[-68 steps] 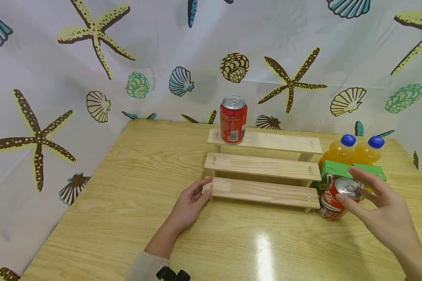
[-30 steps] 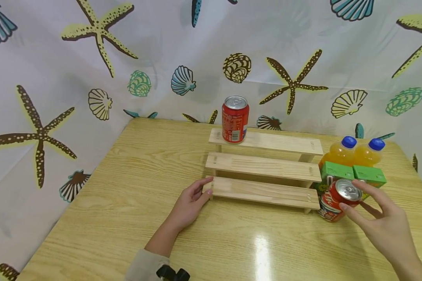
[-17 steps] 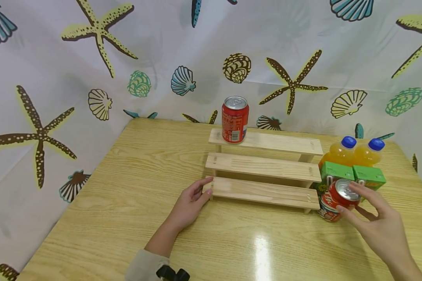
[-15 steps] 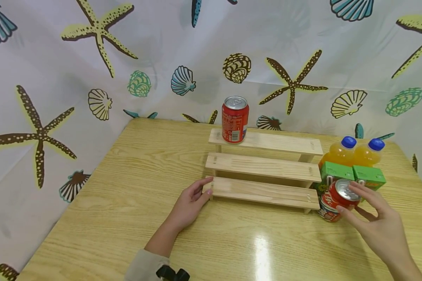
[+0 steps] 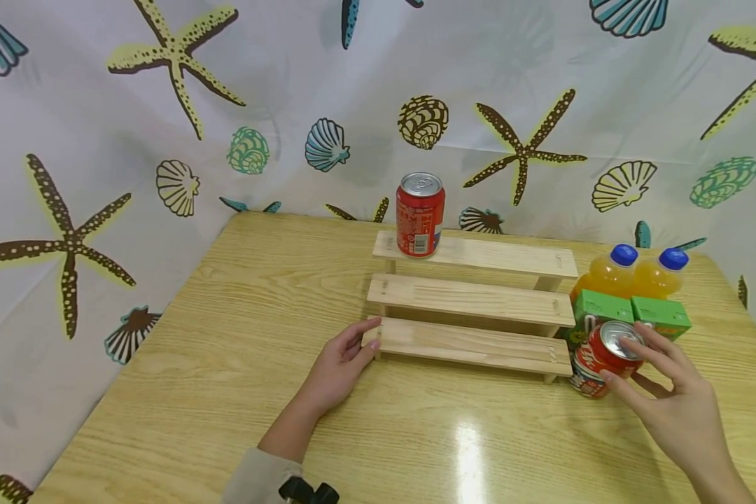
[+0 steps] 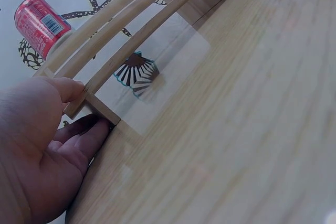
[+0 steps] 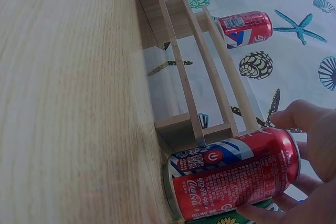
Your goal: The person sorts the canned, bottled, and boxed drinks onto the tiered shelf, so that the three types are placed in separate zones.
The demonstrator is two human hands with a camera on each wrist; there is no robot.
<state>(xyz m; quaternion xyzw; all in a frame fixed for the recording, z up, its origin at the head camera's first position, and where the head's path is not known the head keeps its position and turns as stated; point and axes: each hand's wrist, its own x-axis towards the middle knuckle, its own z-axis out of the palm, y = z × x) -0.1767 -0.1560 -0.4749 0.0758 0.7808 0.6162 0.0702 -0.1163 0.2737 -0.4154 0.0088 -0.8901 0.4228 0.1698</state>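
A three-step wooden display rack stands on the table. My left hand pinches the left end of its lowest step, thumb and fingers on either side of the board, as the left wrist view shows the hand there too. Right of the rack, a red Coca-Cola can stands upright on the table. My right hand holds this can near its top, thumb on the near side and fingers at the lid's rim. Another red can stands on the left part of the top step.
Two green drink cartons stand just behind the held can. Behind them are two orange-drink bottles with blue caps. A white cloth with starfish and shells hangs along the back and left of the wood-grain table.
My right hand has come down and closed in on the can, its fingers shifting over the lid's rim. The can stays about where it was. The left hand and rack keep their place.
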